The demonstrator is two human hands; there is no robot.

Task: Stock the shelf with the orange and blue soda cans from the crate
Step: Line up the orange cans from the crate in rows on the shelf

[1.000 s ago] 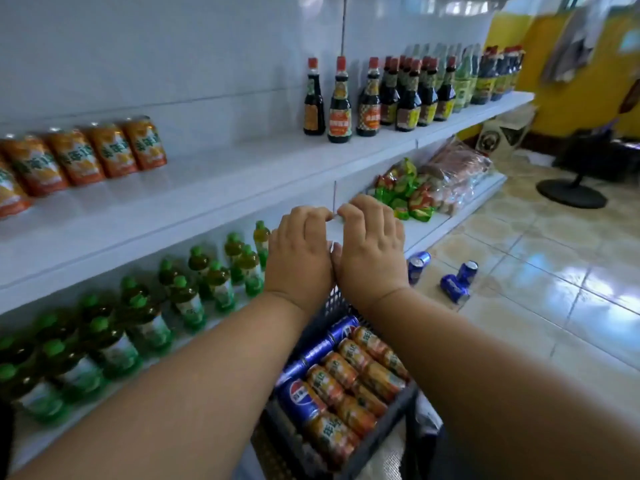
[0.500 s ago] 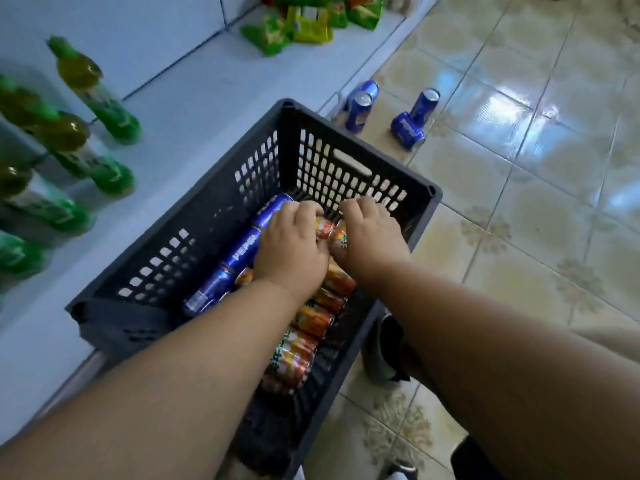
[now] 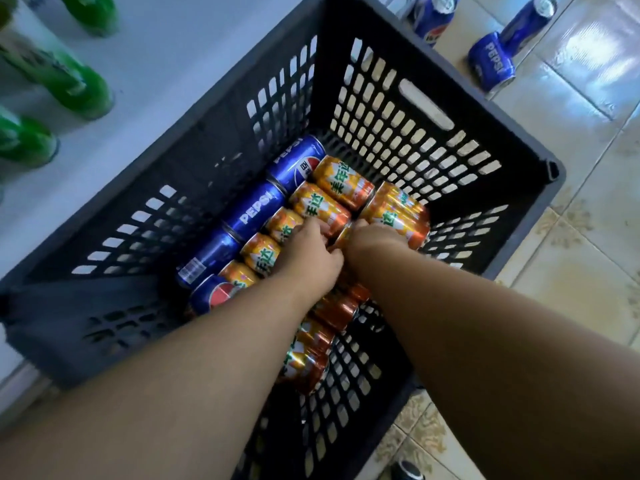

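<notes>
both hands (image 3: 341, 252) curl onto orange cans (image 3: 320, 206) in the crate (image 3: 426, 109).

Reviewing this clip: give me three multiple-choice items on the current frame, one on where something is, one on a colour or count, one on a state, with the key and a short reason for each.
1. Where do the blue cans in the crate lie?
A. in a row along the side nearest the shelf
B. stacked on top of the orange cans
C. along the crate's far wall

2. How many blue cans are out on the floor tiles?
A. none
B. three
C. six

3. What are the two hands doing?
A. resting on the crate rim
B. reaching down among the orange cans
C. holding a green bottle

Key:
1 A, the blue cans in the crate line the shelf side.
2 B, three blue cans on the floor show at the top.
3 B, the left hand and right hand are down on the orange cans.
</notes>
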